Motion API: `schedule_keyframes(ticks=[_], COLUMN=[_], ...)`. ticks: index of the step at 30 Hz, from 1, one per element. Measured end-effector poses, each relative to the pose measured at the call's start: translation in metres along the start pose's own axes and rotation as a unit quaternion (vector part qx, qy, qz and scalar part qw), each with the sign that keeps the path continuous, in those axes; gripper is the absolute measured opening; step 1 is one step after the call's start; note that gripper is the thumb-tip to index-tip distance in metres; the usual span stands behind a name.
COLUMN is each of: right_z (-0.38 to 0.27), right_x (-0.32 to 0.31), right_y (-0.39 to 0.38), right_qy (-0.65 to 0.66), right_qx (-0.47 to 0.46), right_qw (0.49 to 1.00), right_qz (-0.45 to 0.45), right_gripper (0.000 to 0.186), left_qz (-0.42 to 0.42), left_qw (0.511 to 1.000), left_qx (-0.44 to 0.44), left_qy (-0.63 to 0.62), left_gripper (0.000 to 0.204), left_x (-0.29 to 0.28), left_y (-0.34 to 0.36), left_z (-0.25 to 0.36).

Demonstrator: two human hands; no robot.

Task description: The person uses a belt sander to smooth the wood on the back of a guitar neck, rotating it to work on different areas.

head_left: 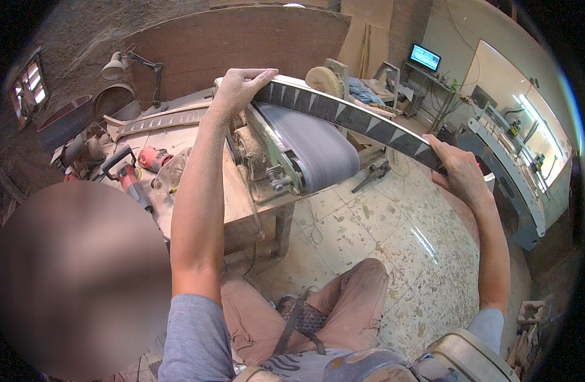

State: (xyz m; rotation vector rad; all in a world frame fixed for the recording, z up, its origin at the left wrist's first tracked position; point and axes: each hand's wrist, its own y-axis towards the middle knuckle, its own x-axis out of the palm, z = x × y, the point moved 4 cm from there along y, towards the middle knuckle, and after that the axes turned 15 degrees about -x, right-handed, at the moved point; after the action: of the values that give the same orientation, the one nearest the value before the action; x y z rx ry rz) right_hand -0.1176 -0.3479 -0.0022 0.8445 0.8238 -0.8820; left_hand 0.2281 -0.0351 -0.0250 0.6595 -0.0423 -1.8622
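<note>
A long dark guitar fretboard (343, 113) with pale triangular inlays and a light upper edge stretches between my two hands, sloping down to the right. At its far left end, my left hand (240, 90) is closed on it, thumb along the top edge. My right hand (461, 169) grips the lower right end, its fingertips partly hidden. Just below the fretboard is the wide grey belt of a belt sander (311, 149); whether the two touch I cannot tell.
On the dusty bench left of the sander lie a red angle grinder (133, 183), another red power tool (154, 157) and a second inlaid strip (162, 122). A desk lamp (114, 66) stands behind. Far right is a grey machine (512, 181). A dark tool (371, 176) lies beyond the bench edge.
</note>
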Motion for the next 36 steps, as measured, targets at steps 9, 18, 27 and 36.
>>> schedule_keyframes(ticks=[9,18,27,36], right_z=[-0.017,-0.023,-0.024,-0.001], right_x=[-0.012,-0.015,-0.017,0.0], right_y=[-0.003,-0.002,-0.001,0.002], right_qy=[0.002,0.01,0.01,0.001], right_qx=[0.004,-0.013,-0.018,-0.027], right_qw=[1.0,0.999,0.999,0.998], right_qz=[-0.002,0.032,0.031,0.05], right_gripper=[0.089,0.084,0.083,0.082], left_qz=[-0.023,-0.022,-0.016,-0.023], left_qw=[1.0,1.0,1.0,1.0], left_qx=[0.011,0.014,-0.003,0.009], left_qy=[-0.011,0.006,0.019,0.005], left_gripper=[0.042,0.043,0.044,0.04], left_x=[0.001,-0.001,-0.001,0.0], left_y=[0.005,0.005,0.001,0.011], left_z=[-0.004,-0.004,0.001,-0.003])
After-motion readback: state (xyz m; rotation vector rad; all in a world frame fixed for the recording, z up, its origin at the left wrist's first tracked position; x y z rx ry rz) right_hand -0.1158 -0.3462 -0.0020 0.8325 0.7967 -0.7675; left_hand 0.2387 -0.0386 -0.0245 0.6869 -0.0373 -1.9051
